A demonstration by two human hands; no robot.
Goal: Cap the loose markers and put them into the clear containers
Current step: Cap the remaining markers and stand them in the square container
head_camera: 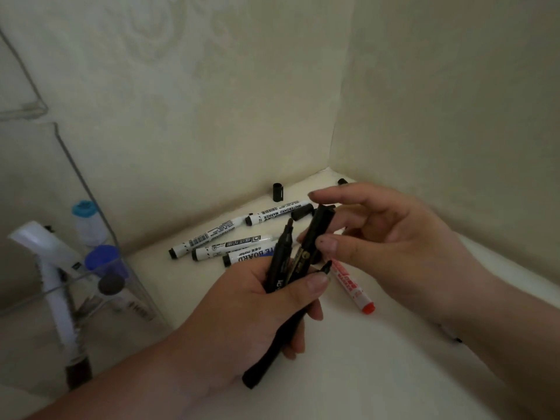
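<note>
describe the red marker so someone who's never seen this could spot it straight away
On the cream surface in the wall corner lies a scatter of markers; look at its near right edge, below the right hand. The red marker lies there, angled toward the viewer. It alone has a red end and red print, while the other white markers have black ends.

A pale cream wall with embossed swirls (169, 56) is meeting a plain cream side wall (454, 101) above a cream-white tabletop (378, 374). Far left, a small white turquoise-capped bottle (87, 222) is standing upright, and a long white plastic tool (57, 298) is leaning nearby.
</note>
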